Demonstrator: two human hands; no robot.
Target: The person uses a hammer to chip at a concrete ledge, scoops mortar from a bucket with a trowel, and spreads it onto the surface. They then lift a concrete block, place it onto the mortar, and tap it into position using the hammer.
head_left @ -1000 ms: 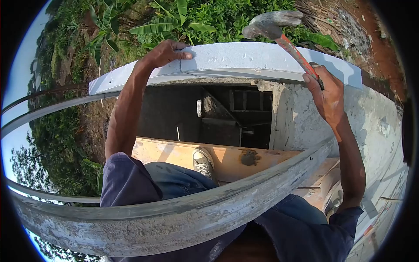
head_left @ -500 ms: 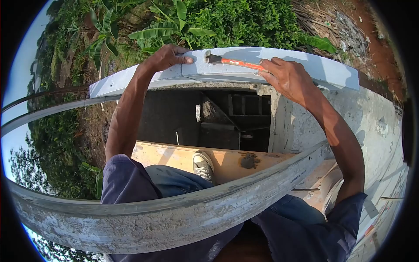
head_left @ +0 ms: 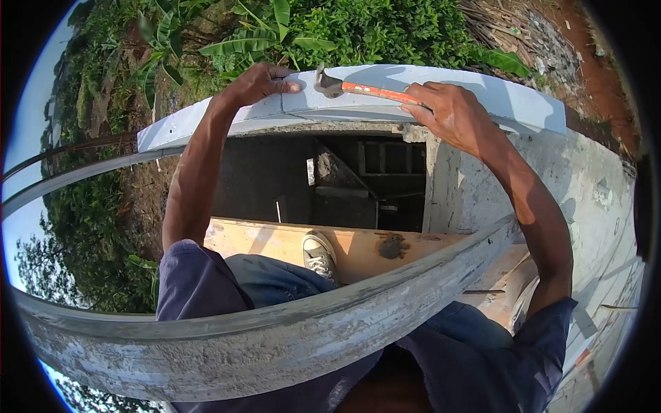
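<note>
My right hand (head_left: pixel 453 113) is closed around the orange handle of a hammer (head_left: pixel 377 91), above a row of white blocks on the wall top. The hammer's dark metal head points left and is tilted, close over the long white block (head_left: pixel 482 84); whether it touches is hard to tell. My left hand (head_left: pixel 258 84) grips the neighbouring white block (head_left: pixel 180 126) near the joint, its thumb lying on the block and its other fingers bent over the far edge, partly hidden.
A mortar-stained metal beam (head_left: pixel 275 351) crosses in front of my body. Below it, my shoe (head_left: pixel 319 256) stands on a wooden plank (head_left: pixel 275 237) bearing a mortar lump (head_left: pixel 392 246). Beyond the plank is a dark opening (head_left: pixel 268 182). A rough concrete wall (head_left: pixel 482 186) stands to the right.
The hammer head has turned and shifted slightly left, and its handle has rolled in my right hand. My left hand stays on the block. The whole view has shifted a little.
</note>
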